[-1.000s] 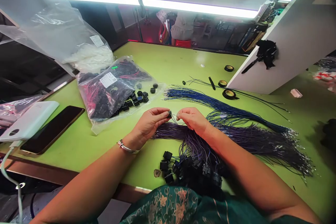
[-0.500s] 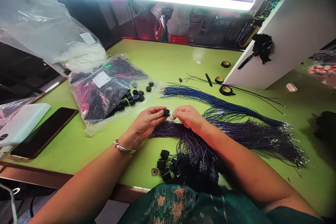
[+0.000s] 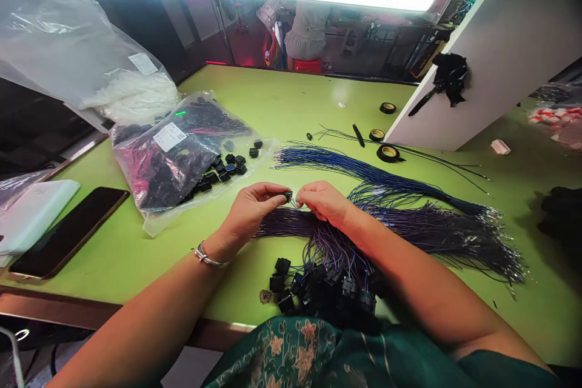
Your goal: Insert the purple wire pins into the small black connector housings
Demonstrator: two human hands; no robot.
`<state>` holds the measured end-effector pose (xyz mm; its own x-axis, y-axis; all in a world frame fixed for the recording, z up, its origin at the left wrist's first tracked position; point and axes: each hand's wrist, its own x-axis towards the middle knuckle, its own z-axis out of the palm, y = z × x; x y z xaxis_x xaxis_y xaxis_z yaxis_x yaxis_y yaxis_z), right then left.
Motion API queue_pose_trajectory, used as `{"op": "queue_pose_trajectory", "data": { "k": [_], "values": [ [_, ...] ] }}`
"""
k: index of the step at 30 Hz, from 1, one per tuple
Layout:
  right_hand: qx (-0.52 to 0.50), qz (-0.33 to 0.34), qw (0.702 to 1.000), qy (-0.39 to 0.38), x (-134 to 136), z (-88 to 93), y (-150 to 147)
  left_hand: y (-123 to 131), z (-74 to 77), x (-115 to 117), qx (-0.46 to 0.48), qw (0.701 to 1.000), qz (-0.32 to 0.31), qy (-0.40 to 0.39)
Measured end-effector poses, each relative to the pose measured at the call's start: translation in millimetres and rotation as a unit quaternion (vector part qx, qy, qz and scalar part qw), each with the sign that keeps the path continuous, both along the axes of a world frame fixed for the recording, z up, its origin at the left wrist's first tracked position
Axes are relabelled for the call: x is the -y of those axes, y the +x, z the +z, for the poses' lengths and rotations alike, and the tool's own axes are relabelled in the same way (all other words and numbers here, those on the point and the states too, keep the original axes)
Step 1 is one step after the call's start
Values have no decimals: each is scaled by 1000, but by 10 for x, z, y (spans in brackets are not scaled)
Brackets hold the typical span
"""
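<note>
Between the thumb and fingers of my left hand [image 3: 254, 206] is a small black connector housing [image 3: 288, 196]. My right hand [image 3: 325, 201] pinches a thin wire [image 3: 294, 202] right beside it; whether the wire's tip is inside the housing is too small to tell. Under both hands runs a bundle of dark purple wires [image 3: 286, 223]. Behind them lies a blue wire bundle [image 3: 327, 163] with bare metal ends. Close to my body is a pile of black connectors with wires attached [image 3: 348, 288].
A clear bag of black connectors [image 3: 182, 139] lies at left, several spilling from its mouth. A black phone [image 3: 68, 230] and a white box [image 3: 40, 212] are farther left. Black tape rolls [image 3: 388, 153] sit by the white panel [image 3: 482, 60]. A person sits in the background.
The view has shifted slightly. My left fingers have turned the connector a little and cover more of it. My right hand stays pinched close to it.
</note>
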<state>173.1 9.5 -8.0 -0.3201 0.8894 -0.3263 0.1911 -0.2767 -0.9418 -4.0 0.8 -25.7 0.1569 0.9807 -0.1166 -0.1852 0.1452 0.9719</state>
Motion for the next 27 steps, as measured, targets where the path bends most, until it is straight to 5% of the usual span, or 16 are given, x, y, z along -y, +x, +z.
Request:
{"op": "queue_pose_trajectory", "data": {
  "k": [8, 17, 27],
  "values": [
    [15, 10, 998, 55, 7, -87, -8, 66, -58, 37, 7, 1000, -3, -7],
    [52, -88, 981, 164, 9, -132, -33, 80, -52, -1, 95, 993, 32, -65],
    [75, -75, 980, 169, 35, -167, -70, 117, -84, 25, 31, 998, 39, -38]
  ]
}}
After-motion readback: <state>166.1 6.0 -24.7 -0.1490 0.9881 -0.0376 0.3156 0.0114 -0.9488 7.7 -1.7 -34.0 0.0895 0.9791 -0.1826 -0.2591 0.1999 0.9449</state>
